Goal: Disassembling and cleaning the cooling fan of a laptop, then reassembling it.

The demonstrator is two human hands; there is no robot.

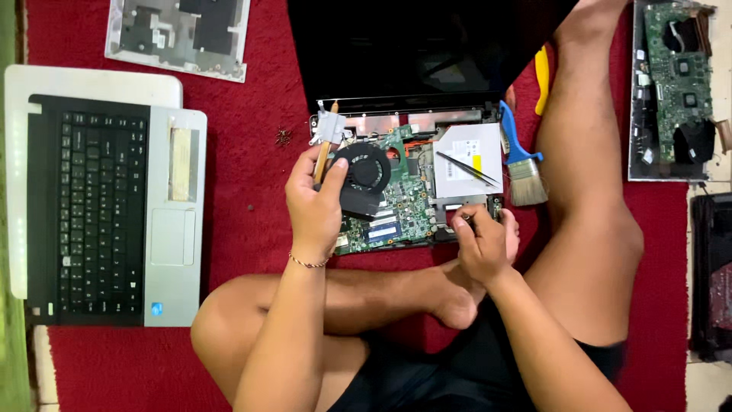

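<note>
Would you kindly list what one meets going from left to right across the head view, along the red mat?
Laptop keyboard panel → left hand holding the black fan with its copper pipe → green motherboard → right hand → blue-handled brush → second circuit board in a tray.

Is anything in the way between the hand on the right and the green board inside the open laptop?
Nothing visible. The right hand already rests at the near right edge of the green board, pinching a small dark tool. The tweezers lie farther back, and the left hand holds the black fan.
</note>
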